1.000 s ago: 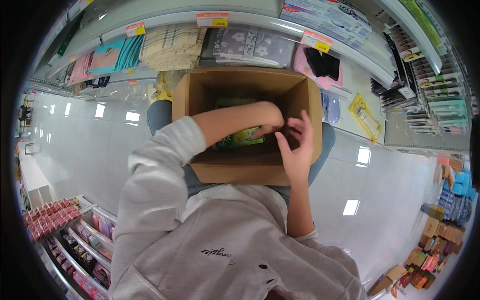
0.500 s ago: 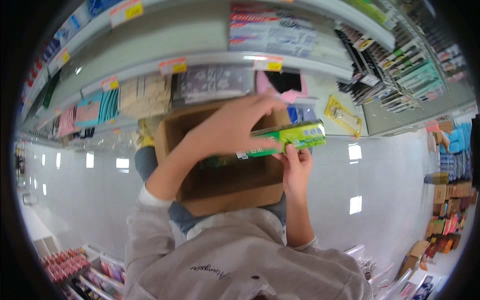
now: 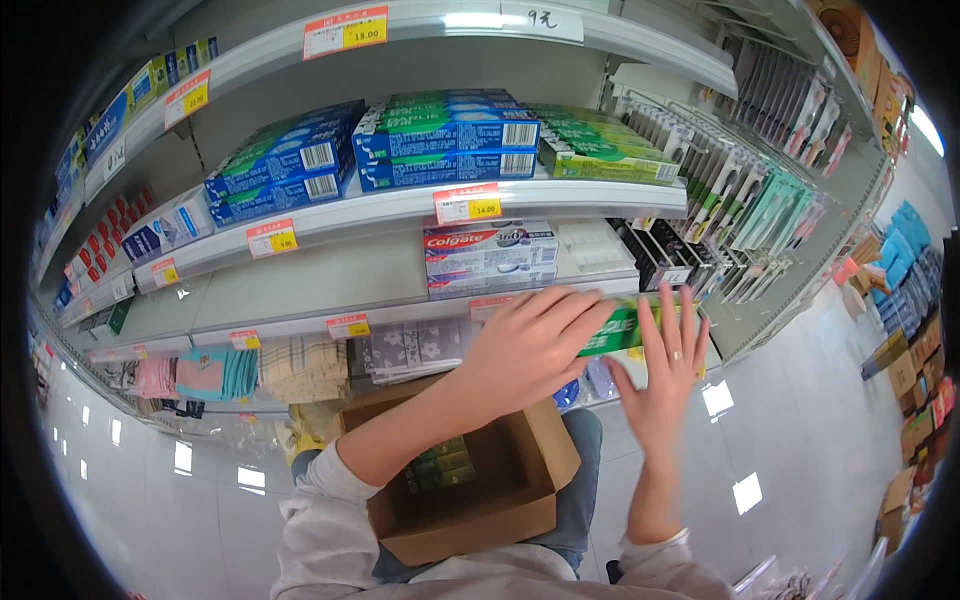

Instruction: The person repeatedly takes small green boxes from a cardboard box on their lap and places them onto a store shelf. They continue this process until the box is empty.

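A slim green toothpaste box [image 3: 622,330] is held up in front of the shelves, above the right side of an open cardboard carton [image 3: 480,535]. My left hand [image 3: 540,350] is closed on the left end of the box, its fingers bent over the top edge. Against the right end lies my right hand [image 3: 665,365], with fingers stretched and spread across the front of the box. Several green boxes [image 3: 445,462] lie at the bottom of the carton, which rests between my legs.
Blue and green toothpaste boxes [image 3: 450,140] are stacked on the upper shelf [image 3: 380,207]. White-and-purple boxes [image 3: 490,262] stand on the shelf below. Hanging toothbrush packs [image 3: 735,190] fill the right side. Folded towels [image 3: 300,370] lie low on the left.
My view has tilted up toward the shelves. The toothpaste box has moved up and right. My left hand has closed on its left end; my right hand's fingers have spread from their pinch.
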Tool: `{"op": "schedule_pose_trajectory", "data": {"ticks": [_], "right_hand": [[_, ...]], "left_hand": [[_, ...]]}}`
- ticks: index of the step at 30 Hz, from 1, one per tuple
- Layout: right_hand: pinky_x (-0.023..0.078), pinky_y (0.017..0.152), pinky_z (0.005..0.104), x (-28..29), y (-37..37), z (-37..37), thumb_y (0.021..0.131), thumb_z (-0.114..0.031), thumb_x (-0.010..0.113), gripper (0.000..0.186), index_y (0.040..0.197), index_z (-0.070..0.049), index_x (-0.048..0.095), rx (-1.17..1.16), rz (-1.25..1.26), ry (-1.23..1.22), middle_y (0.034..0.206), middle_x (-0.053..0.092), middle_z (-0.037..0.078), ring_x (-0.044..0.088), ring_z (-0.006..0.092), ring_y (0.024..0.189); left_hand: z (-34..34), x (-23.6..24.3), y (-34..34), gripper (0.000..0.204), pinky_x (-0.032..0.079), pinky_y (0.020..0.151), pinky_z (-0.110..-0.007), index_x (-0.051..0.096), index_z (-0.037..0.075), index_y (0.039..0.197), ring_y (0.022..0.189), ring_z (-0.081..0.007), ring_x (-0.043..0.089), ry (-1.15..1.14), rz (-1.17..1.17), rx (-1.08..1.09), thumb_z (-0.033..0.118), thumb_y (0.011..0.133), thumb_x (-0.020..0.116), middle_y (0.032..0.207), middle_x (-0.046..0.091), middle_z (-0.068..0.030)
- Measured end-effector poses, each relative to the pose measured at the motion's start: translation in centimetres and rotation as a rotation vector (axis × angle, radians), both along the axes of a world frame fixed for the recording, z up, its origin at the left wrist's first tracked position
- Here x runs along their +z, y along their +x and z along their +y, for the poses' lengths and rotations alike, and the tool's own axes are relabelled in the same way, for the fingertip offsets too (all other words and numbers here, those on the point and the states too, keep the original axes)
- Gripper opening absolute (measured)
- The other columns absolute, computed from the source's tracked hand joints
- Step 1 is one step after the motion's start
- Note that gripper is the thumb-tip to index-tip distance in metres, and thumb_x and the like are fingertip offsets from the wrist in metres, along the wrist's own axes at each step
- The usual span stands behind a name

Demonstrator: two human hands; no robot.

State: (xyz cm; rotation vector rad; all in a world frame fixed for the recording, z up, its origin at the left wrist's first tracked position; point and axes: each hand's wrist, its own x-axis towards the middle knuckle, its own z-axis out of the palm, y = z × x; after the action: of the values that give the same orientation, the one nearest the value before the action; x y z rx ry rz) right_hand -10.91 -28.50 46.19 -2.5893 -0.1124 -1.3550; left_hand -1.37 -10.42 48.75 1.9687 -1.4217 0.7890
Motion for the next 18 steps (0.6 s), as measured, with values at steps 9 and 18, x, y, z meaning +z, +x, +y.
{"op": "schedule_pose_trajectory", "data": {"ticks": [9,18], "right_hand": [[0.044,0.103,0.0463,11.6,8.5,-9.9,0.072,0.002,0.075,0.065,0.134,-0.007,0.058,-0.122,-0.133,-0.301,0.126,0.063,0.013,0.058,0.0358,0.119],[0.046,0.105,0.0458,15.7,21.7,-13.8,0.081,-0.002,0.066,0.057,0.136,-0.005,0.054,-0.136,-0.149,-0.784,0.123,0.064,0.013,0.059,0.0308,0.121]], "left_hand": [[-6.8,3.9,7.2,0.069,0.039,0.108,-0.049,0.043,0.0,0.142,0.131,-0.0407,0.046,-0.416,-0.223,-0.025,0.009,0.078,0.07,0.143,0.045,-0.0209],[-11.8,2.8,11.7,0.062,0.027,0.118,-0.053,0.051,-0.004,0.135,0.137,-0.0381,0.042,-0.141,-0.365,0.359,0.033,0.086,0.066,0.144,0.047,-0.0242]]}}
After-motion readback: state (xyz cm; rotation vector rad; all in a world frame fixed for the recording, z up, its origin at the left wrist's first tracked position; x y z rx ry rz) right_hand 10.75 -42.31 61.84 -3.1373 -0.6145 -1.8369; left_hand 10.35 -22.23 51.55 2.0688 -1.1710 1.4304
